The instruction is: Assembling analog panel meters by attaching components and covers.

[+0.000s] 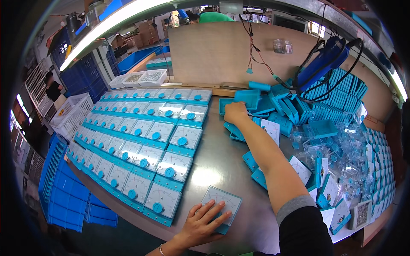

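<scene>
My left hand [206, 226] lies with fingers spread across the lower left part of a square analog panel meter [223, 204]. This meter has a white dial face and a teal base, and it rests on the metal tabletop near the front edge. My right arm is stretched far forward. At its end my right hand [236, 113] is closed, fingers pointing down, among teal plastic cases [247, 99] at the back of the table. The fingertips are partly hidden, and I cannot make out what they hold.
Rows of finished-looking meters [169, 172] cover the left side. Clear plastic covers [329, 149] and stacked teal cases [337, 87] crowd the right. Open meters [341, 215] lie near right beside a small parts tray [362, 213]. A blue tool [320, 64] with cables hangs above.
</scene>
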The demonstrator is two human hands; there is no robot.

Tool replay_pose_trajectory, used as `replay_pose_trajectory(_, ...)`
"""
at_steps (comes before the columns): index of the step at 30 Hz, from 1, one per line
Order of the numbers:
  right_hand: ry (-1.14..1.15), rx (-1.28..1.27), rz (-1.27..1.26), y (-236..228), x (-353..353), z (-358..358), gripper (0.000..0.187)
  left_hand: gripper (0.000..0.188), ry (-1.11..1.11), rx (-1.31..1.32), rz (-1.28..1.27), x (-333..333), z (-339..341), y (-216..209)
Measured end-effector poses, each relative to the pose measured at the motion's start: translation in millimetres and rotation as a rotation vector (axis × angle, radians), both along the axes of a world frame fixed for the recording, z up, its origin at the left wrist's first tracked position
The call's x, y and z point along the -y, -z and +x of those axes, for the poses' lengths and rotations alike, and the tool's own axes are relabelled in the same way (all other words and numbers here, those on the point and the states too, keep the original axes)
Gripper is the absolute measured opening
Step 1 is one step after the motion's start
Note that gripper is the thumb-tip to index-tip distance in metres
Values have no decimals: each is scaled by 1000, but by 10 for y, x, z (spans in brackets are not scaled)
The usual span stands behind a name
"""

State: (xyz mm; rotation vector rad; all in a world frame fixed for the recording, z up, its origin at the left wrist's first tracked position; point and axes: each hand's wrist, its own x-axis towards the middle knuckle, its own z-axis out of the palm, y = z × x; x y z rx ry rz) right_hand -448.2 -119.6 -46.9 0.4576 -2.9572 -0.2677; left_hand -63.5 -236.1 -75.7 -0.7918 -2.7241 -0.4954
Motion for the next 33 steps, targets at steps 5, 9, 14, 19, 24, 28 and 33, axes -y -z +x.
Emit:
replay_pose_trajectory(5, -243, 93, -33, -86, -195, 297, 19, 70, 3, 14, 12, 4, -51, -34)
replay_pose_trajectory(9, -340, 159, 57, -133, -530, 730, 17, 73, 18, 24, -38, -3, -54, -206)
replay_pose_trajectory(14, -357, 257, 75, -296, -993, 1179, 18, 75, 61, 67, -145, 19, -325, -384)
replay_pose_trajectory(19, -307, 256, 13, -203, -1098, 1247, 18, 76, -58, 10, -151, -76, -1103, -229)
replay_pose_trajectory(24, -311, 243, 36, -182, -995, 1251, 17, 74, -187, 13, -245, -175, -2080, -187)
replay_pose_trajectory(28, -333, 222, -21, -152, -1113, 1221, 17, 75, -275, -40, -395, -345, -2799, -200)
replay_pose_trajectory(33, -368, 195, -71, -141, -1147, 1299, 18, 77, -252, -60, -404, -181, -3552, -147)
